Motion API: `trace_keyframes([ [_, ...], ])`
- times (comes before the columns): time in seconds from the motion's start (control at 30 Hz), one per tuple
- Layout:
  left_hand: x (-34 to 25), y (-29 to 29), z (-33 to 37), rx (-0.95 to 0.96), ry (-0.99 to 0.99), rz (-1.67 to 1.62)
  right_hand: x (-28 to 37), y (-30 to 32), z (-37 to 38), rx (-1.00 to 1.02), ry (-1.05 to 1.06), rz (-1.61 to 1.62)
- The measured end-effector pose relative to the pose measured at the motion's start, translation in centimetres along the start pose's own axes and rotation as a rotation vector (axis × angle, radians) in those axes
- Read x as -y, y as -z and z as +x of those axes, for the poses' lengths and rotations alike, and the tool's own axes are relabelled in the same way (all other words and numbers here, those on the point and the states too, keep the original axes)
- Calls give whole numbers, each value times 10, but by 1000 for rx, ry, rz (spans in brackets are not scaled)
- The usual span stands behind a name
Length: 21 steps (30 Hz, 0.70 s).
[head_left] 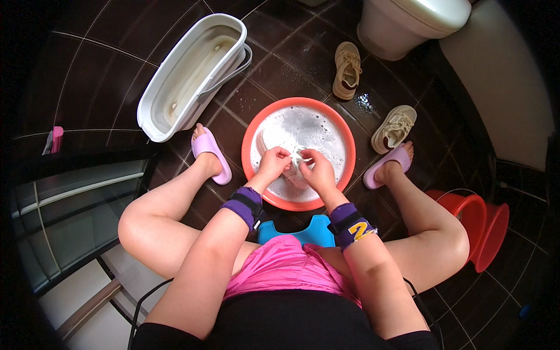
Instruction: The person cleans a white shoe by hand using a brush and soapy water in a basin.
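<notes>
An orange-red basin (247,147) of sudsy water stands on the floor between my feet. In it lies a pale shoe (276,137), partly covered by foam and by my hands. My left hand (273,164) pinches a white shoelace (296,156) over the shoe. On the other side of the lace, my right hand (319,171) is closed with thumb and fingers on it too. Both hands are above the water, close together. The shoe's lower part is hidden in the cloudy water.
A long white bucket (153,123) with murky water stands at upper left. Two cream sneakers (346,71) (395,128) lie on the wet dark tiles, near the toilet (385,35). Red buckets (489,233) stand at right. A blue stool (318,231) is under me.
</notes>
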State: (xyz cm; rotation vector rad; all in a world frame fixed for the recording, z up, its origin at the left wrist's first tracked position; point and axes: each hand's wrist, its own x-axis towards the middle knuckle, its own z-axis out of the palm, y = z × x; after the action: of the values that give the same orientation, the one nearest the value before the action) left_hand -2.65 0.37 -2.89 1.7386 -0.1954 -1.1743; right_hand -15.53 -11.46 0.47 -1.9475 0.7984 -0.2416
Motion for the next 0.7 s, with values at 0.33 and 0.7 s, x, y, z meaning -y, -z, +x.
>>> trace_keyframes([
  [0.33, 4, -4, -9, -163, -201, 323, 11, -20, -8, 184, -383, -133],
  [0.7, -12, 17, -1, -59, -142, 118, -23, -27, -18, 313, -322, 3],
])
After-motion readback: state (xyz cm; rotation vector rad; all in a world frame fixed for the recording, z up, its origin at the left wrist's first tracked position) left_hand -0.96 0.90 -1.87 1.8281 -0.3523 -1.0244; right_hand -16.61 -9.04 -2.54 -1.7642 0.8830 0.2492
